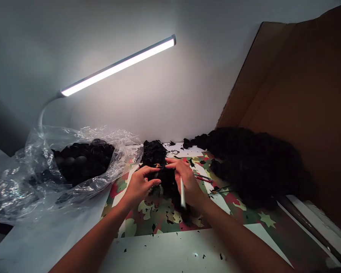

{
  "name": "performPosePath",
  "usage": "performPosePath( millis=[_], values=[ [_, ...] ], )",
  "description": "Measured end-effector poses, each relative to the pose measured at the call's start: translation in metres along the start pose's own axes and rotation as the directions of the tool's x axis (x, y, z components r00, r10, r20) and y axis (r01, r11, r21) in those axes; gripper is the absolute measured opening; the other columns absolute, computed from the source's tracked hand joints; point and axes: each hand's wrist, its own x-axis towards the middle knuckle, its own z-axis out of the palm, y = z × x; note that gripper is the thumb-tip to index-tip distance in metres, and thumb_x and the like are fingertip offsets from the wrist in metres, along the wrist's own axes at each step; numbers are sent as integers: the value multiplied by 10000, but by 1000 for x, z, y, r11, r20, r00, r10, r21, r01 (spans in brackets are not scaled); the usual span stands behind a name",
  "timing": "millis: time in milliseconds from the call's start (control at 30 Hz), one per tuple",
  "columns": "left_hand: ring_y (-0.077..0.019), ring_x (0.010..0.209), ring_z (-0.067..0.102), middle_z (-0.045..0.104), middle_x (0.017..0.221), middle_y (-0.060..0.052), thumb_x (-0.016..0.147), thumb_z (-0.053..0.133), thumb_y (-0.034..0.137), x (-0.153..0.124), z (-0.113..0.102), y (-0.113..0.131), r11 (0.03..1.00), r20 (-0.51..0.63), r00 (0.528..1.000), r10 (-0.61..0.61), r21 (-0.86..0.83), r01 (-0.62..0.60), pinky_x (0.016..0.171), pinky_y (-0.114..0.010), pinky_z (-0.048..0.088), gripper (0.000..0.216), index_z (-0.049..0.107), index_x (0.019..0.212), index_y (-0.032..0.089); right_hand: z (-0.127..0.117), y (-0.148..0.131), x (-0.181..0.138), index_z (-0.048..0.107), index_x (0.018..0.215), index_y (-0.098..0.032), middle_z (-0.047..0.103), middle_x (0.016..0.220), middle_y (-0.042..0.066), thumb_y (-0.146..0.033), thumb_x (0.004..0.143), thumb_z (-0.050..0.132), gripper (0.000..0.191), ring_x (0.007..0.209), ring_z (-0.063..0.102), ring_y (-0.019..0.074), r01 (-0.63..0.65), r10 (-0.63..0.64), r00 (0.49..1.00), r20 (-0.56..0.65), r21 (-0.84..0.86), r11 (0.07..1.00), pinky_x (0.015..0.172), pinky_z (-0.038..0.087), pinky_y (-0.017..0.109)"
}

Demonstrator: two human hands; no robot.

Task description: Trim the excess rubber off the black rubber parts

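My left hand (140, 184) is bent over a small black piece (157, 176), holding it between thumb and forefinger. Opposite it, my right hand (189, 184) reaches in with its forefinger extended to the same dark spot. A slim white pen-like tool (182, 193) is tucked in my right hand, its rear end pointing toward me; its tip is hidden. Just behind the hands is a heap of black scraps (154, 151). More black material lies beneath the right hand, its shape hard to make out.
A clear plastic bag (25, 182) of black round discs (79, 161) lies left. At right, a large black pile (252, 163) sits against a cardboard panel (304, 87). Scissors (203, 177) rest on the camouflage-patterned sheet (170, 225). A lit lamp (119, 66) hangs above.
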Motion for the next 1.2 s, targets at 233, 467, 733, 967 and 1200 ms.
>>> performPosePath(
  millis=[233, 467, 733, 967, 1200],
  values=[
    [-211, 911, 690, 748, 986, -37, 767, 699, 56, -8, 3, 17, 968, -51, 976, 212, 150, -203, 796, -312, 510, 301, 749, 1010, 228, 15, -4, 2, 583, 1267, -213, 679, 1250, 83, -63, 931, 475, 383, 1153, 583, 257, -47, 59, 978, 199, -68, 997, 952, 343, 420],
    [-174, 748, 686, 752, 833, 2, 751, 711, 29, -9, 1, 21, 959, -99, 979, 179, 238, -152, 697, -269, 502, 229, 726, 891, 210, 13, -3, 7, 652, 1089, -207, 733, 1008, 33, -131, 948, 568, 182, 923, 604, 228, -3, 27, 980, 196, -123, 992, 826, 316, 362],
    [-166, 732, 649, 711, 777, -3, 765, 683, 25, -6, 4, 9, 903, -28, 953, 303, 327, -278, 694, -265, 475, 186, 716, 801, 204, 12, -1, 6, 596, 830, -188, 647, 778, 35, -147, 980, 501, 182, 766, 488, 213, 224, -125, 959, 255, -406, 886, 733, 268, 349],
    [-177, 703, 646, 726, 752, 4, 734, 646, 41, -11, 13, 16, 983, -42, 991, 127, 142, -120, 671, -269, 456, 182, 717, 759, 206, 19, 2, 5, 526, 712, -205, 610, 721, -4, 9, 780, 455, 236, 778, 474, 204, 9, 41, 977, 210, -231, 973, 742, 270, 336],
    [-200, 783, 652, 719, 780, -24, 775, 677, 115, -16, 21, 12, 967, -185, 950, 250, 11, -253, 729, -300, 496, 148, 707, 684, 227, 26, 8, 9, 463, 650, -210, 535, 638, -7, 0, 733, 397, 235, 742, 471, 206, -177, 202, 970, 137, -174, 969, 759, 292, 330]
  ],
)
